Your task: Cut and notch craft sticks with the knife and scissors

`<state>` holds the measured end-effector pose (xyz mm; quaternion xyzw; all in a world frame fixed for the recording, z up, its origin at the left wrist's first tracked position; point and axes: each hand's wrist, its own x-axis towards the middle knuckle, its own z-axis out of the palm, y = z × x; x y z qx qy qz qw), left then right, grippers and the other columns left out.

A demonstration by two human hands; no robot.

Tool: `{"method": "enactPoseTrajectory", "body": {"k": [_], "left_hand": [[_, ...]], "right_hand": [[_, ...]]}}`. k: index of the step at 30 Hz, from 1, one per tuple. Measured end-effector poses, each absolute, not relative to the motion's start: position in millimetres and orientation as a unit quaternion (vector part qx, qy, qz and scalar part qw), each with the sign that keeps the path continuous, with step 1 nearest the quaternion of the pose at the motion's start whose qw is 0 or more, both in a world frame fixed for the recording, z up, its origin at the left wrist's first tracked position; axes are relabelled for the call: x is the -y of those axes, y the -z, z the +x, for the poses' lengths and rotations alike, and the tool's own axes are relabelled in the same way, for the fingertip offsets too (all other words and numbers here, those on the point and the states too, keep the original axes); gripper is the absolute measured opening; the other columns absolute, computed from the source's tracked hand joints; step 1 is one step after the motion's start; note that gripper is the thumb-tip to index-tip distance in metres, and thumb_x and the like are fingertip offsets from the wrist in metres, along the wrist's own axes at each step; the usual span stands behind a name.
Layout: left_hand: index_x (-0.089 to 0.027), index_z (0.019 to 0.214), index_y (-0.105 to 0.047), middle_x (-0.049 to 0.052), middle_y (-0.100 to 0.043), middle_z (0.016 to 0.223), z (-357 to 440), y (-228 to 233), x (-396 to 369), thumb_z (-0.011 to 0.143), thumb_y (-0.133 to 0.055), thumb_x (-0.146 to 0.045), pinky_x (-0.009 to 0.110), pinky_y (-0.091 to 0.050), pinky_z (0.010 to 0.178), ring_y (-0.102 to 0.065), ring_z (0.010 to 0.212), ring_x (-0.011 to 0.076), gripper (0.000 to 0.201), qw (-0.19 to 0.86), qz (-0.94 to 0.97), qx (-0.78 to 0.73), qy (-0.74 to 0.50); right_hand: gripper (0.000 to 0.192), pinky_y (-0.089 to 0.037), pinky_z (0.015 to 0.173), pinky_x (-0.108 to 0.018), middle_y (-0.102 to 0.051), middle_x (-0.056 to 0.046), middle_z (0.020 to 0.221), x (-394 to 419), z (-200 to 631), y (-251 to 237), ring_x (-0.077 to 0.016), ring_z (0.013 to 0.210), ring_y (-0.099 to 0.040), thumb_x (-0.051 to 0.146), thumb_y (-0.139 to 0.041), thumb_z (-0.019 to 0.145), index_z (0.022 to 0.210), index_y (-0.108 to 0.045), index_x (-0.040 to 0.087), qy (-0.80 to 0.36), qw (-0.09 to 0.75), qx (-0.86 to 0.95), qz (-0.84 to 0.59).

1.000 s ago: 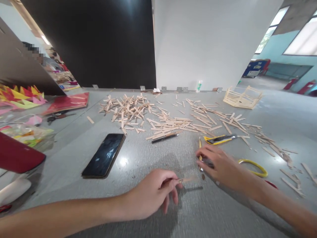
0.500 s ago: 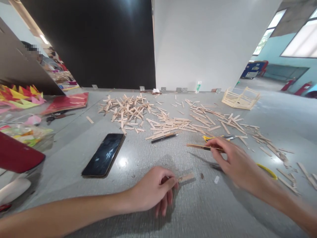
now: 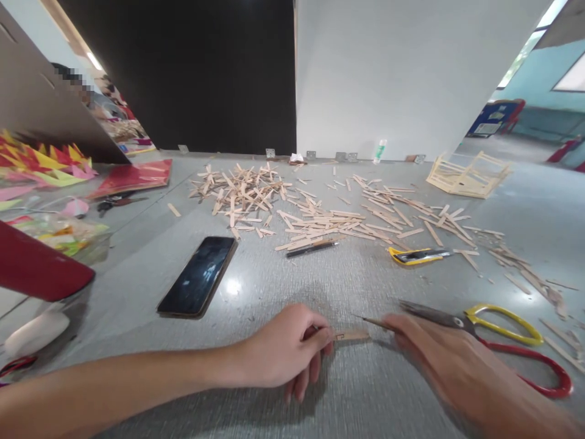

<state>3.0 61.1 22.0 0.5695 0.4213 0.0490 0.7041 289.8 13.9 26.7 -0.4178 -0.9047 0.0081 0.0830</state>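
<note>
My left hand (image 3: 286,350) pinches a short wooden stick piece (image 3: 351,335) flat against the grey table (image 3: 347,286). My right hand (image 3: 450,366) holds a pencil (image 3: 372,321) whose tip points left, just above the stick piece's right end. Scissors with yellow and red handles (image 3: 496,329) lie right beside my right hand. A yellow utility knife (image 3: 415,255) rests farther back on the table.
A black phone (image 3: 198,276) and a black pen (image 3: 312,247) lie ahead of my left hand. Several loose wooden sticks (image 3: 320,213) are scattered across the middle. A stick frame (image 3: 466,175) stands at the back right. Coloured paper (image 3: 50,171) and a red object (image 3: 36,268) are at left.
My right hand picked up the pencil from near the utility knife and brought it down to the stick piece. The scissors have come into view. My left hand stayed put.
</note>
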Motion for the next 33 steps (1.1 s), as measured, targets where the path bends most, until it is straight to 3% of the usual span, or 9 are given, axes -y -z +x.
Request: {"method": "enactPoseTrajectory", "body": {"k": [2, 3, 7, 12, 21, 26, 30, 33], "left_hand": [[-0.017, 0.082, -0.055, -0.006, -0.057, 0.055, 3.0, -23.0, -60.5, 0.108, -0.041, -0.029, 0.013, -0.04, 0.028, -0.049, 0.031, 0.0063, 0.031, 0.7, 0.574, -0.422, -0.051], [-0.017, 0.081, -0.055, -0.006, -0.057, 0.056, 3.0, -23.2, -60.1, 0.108, -0.042, -0.029, 0.013, -0.04, 0.028, -0.049, 0.031, 0.0062, 0.032, 0.698, 0.576, -0.423, -0.052], [-0.018, 0.081, -0.054, -0.006, -0.056, 0.056, 2.2, -21.8, -57.9, 0.107, -0.042, -0.03, 0.012, -0.039, 0.028, -0.05, 0.032, 0.0062, 0.031, 0.689, 0.583, -0.427, -0.053], [-0.018, 0.082, -0.055, -0.005, -0.058, 0.058, 0.3, -18.0, -56.6, 0.107, -0.045, -0.036, 0.011, -0.038, 0.028, -0.052, 0.034, 0.0066, 0.032, 0.678, 0.6, -0.422, -0.053], [-0.019, 0.081, -0.053, -0.004, -0.057, 0.059, -0.4, -16.0, -55.7, 0.107, -0.042, -0.037, 0.011, -0.034, 0.028, -0.052, 0.036, 0.007, 0.033, 0.657, 0.624, -0.418, -0.057], [-0.02, 0.081, -0.051, -0.004, -0.056, 0.059, -0.4, -15.1, -54.4, 0.107, -0.038, -0.038, 0.013, -0.035, 0.028, -0.052, 0.036, 0.0081, 0.034, 0.642, 0.643, -0.413, -0.058], [-0.02, 0.079, -0.05, -0.004, -0.056, 0.059, -0.4, -17.0, -52.2, 0.108, -0.037, -0.036, 0.012, -0.032, 0.029, -0.05, 0.035, 0.0068, 0.036, 0.616, 0.671, -0.407, -0.061], [-0.02, 0.075, -0.048, -0.004, -0.053, 0.056, -0.6, -16.1, -50.2, 0.109, -0.034, -0.036, 0.012, -0.031, 0.033, -0.048, 0.036, 0.0061, 0.04, 0.59, 0.698, -0.4, -0.068]], "right_hand": [[0.069, -0.061, 0.071, -0.025, -0.077, -0.009, 0.114, -11.9, 288.3, -28.8, -0.0172, 0.09, -0.079, -0.009, -0.031, 0.084, 0.147, -0.046, 0.015, 0.043, 0.092, 0.922, -0.373], [0.075, -0.061, 0.07, -0.025, -0.078, -0.008, 0.114, -10.7, 286.9, -29.7, -0.0169, 0.088, -0.079, -0.01, -0.031, 0.079, 0.148, -0.046, 0.014, 0.066, 0.098, 0.926, -0.359], [0.065, -0.06, 0.058, -0.026, -0.079, -0.005, 0.091, -8.3, 277.6, -31.8, -0.0172, 0.068, -0.078, -0.009, -0.035, 0.076, 0.134, -0.056, 0.012, 0.097, 0.118, 0.933, -0.326], [0.068, -0.058, 0.049, -0.027, -0.078, -0.006, 0.089, -7.6, 271.1, -27.4, -0.0185, 0.062, -0.076, -0.009, -0.036, 0.075, 0.138, -0.052, 0.012, 0.098, 0.108, 0.933, -0.329], [0.074, -0.059, 0.048, -0.028, -0.076, -0.004, 0.086, -4.9, 273.3, -23.3, -0.0177, 0.06, -0.075, -0.008, -0.038, 0.068, 0.138, -0.052, 0.012, 0.101, 0.103, 0.929, -0.342], [0.07, -0.058, 0.051, -0.026, -0.078, -0.003, 0.087, -7.6, 269.3, -25.2, -0.0163, 0.064, -0.076, -0.009, -0.037, 0.072, 0.136, -0.054, 0.012, 0.134, 0.104, 0.929, -0.328], [0.061, -0.058, 0.058, -0.03, -0.079, -0.003, 0.083, -5.8, 262.1, -25.7, -0.0185, 0.066, -0.076, -0.008, -0.038, 0.069, 0.124, -0.058, 0.009, 0.22, 0.096, 0.916, -0.322], [0.053, -0.054, 0.055, -0.034, -0.08, -0.008, 0.086, -0.4, 251.8, -27.2, -0.0224, 0.064, -0.074, -0.005, -0.043, 0.066, 0.112, -0.063, 0.01, 0.268, 0.053, 0.901, -0.336]]}}
